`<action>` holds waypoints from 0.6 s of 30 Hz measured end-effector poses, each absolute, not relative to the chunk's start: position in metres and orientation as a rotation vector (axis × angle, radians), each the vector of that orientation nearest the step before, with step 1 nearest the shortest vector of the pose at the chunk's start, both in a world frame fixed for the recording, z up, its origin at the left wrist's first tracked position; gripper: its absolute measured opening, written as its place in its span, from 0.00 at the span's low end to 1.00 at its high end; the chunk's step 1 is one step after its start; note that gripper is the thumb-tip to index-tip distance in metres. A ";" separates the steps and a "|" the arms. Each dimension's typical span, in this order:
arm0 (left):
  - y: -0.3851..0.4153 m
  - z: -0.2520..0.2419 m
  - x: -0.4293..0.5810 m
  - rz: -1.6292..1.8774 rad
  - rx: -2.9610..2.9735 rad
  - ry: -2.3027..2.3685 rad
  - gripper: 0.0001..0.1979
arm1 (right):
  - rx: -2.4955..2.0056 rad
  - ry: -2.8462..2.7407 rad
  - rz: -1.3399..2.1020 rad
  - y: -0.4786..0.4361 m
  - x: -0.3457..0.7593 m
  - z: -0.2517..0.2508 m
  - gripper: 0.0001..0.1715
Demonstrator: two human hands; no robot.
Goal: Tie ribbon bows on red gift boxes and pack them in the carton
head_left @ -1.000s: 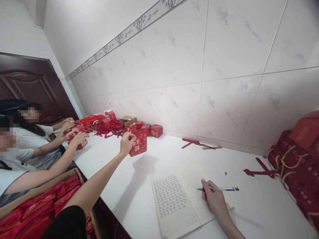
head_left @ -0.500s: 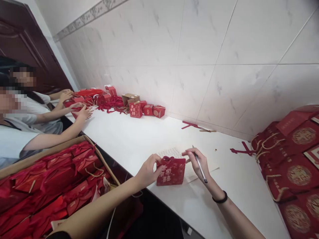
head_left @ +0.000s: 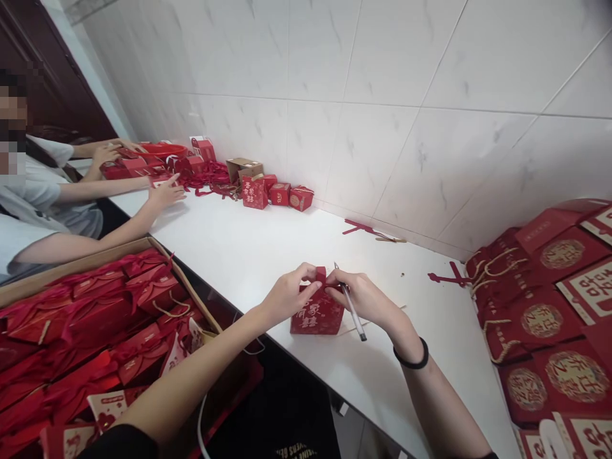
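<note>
A small red gift box (head_left: 318, 320) with pale Chinese characters on its front stands upright on the white table (head_left: 268, 245). My left hand (head_left: 289, 294) is closed on the box's top, thumb and fingers pinching around a raised red flap (head_left: 321, 274). On the other side of the flap, my right hand (head_left: 366, 296) is closed, its fingertips at the box top. A pen (head_left: 354, 313) lies held in that same hand, slanting down past the box. Fingers hide part of the box's upper edge.
At the left a cardboard carton (head_left: 184, 271) holds many red boxes. Red gift bags (head_left: 542, 319) are stacked at the right. Small red boxes (head_left: 280, 193) and a red ribbon (head_left: 358, 226) lie along the wall. Co-workers' hands (head_left: 165, 191) work at the far left.
My right hand has come in from the right to the box top. A red flap now stands up between my hands. The view has shifted, and a co-worker's hands have moved.
</note>
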State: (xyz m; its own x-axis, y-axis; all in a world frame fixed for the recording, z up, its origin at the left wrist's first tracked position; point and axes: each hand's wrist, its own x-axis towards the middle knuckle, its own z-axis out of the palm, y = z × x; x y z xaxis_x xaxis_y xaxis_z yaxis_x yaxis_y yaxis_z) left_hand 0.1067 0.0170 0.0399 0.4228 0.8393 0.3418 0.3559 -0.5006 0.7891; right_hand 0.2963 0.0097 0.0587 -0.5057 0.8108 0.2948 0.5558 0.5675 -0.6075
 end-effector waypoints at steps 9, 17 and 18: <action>0.019 0.026 0.112 1.175 2.204 1.006 0.05 | -1.159 -2.321 0.321 0.006 0.296 0.056 0.06; 0.021 0.016 0.108 1.278 2.308 0.787 0.15 | -1.272 -2.416 0.071 0.005 0.290 0.052 0.07; 0.022 0.015 0.107 1.292 2.314 0.769 0.17 | -1.287 -2.427 0.041 0.005 0.289 0.051 0.06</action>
